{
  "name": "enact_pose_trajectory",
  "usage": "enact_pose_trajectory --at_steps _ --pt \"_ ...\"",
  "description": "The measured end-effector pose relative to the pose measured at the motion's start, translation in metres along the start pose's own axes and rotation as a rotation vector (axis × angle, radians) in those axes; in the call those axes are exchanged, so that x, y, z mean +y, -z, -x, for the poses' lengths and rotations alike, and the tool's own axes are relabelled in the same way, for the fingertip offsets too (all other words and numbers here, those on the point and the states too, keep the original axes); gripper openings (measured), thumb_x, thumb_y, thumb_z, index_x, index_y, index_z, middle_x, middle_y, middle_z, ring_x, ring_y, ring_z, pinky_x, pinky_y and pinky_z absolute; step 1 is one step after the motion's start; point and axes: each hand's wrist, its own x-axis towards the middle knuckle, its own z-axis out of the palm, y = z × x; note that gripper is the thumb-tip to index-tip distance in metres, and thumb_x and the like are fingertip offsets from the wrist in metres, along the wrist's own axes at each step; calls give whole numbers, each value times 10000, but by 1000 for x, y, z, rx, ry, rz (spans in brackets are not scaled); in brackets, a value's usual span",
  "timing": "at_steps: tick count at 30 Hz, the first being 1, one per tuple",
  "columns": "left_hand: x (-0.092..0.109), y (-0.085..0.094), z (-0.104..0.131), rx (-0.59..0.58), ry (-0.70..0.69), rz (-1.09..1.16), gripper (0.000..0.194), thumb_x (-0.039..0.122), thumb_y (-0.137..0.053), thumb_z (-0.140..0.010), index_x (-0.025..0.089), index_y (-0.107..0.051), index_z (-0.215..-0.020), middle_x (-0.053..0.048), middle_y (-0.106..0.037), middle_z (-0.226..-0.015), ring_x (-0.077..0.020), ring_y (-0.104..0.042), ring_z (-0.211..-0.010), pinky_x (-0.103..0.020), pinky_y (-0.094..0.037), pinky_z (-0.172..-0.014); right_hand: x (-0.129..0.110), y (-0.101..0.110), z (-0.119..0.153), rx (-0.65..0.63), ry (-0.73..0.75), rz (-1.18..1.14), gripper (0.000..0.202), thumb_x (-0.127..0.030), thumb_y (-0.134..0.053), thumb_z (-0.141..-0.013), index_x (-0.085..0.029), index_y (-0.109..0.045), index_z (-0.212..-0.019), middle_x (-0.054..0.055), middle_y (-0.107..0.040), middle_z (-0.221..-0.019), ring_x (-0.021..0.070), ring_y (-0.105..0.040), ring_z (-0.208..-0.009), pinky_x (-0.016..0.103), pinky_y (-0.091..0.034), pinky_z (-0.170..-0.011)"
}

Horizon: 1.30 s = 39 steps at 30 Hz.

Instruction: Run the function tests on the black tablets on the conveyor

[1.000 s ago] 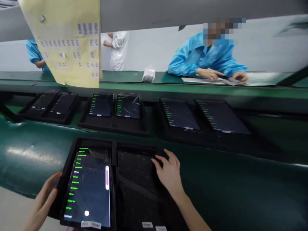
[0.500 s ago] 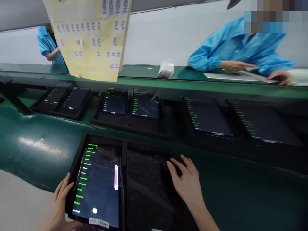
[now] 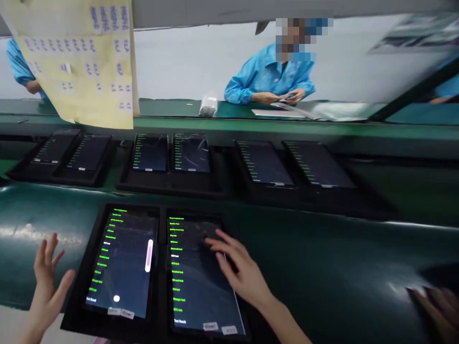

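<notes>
Head view has your left hand point(image 3: 48, 286) spread beside the tray point(image 3: 79, 306) at the worktop's point(image 3: 322, 267) near edge, your right hand point(image 3: 247, 279) loosely spread over the right tablet point(image 3: 201, 286), likely rigid, slick, fragile, best held by its long sides.

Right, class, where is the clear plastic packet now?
In the head view, the clear plastic packet sits on the far green bench, between the hanging yellow sheet on its left and the person in blue on its right.

The left near tablet point(image 3: 122, 263) lists "Headset test", "Charger test" and "Test Result".
</notes>
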Motion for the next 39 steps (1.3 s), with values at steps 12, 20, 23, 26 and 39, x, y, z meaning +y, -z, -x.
enact_pose_trajectory --at_steps 12,20,23,26,39 --pt "-27 -81 -125 -306 363 -122 825 664 -489 -778 136 -333 -1393 -201 -409 -1379 -336 -354 -1317 -522 -275 -1100 -6 -20 -41 -218 133 177 154 -191 -361 -955 -236 -498 -901 43 -612 -1278 274 -309 -1386 591 -288 -1105" --pt "-23 -99 -111 -238 275 -317 824 643 -476 -774 35 -372 -1319 -238 -465 -1250 -366 -411 -1213 -535 -335 -1033 13 -14 -32 -126 37 127 141 -260 -360 -947 -241 -499 -933 77 -659 -1176 271 -432 -1311 598 -284 -1095" --pt "-19 -106 -109 -223 203 -368 795 600 -536 -759 36 -382 -1298 -231 -493 -1204 -365 -451 -1161 -528 -382 -983 24 -2 -26 -33 -21 145 131 -294 -374 -949 -241 -494 -947 73 -658 -1168 273 -486 -1255 569 -343 -1060" --pt "-7 -109 -109 -147 95 -428 715 572 -462 -841 28 -350 -1291 -255 -459 -1244 -380 -403 -1209 -565 -333 -1003 30 6 -27 -3 -59 200 193 -325 -366 -955 -237 -538 -949 72 -678 -1095 267 -570 -1117 487 -445 -958" --pt "24 -137 -133 -649 -429 -609 337 256 -234 -968 113 -540 -976 -144 -646 -957 -289 -612 -906 -450 -428 -867 11 -18 -73 -293 -119 352 375 -275 -336 -938 -136 -664 -1052 170 -658 -1056 348 -540 -1043 529 -393 -911"
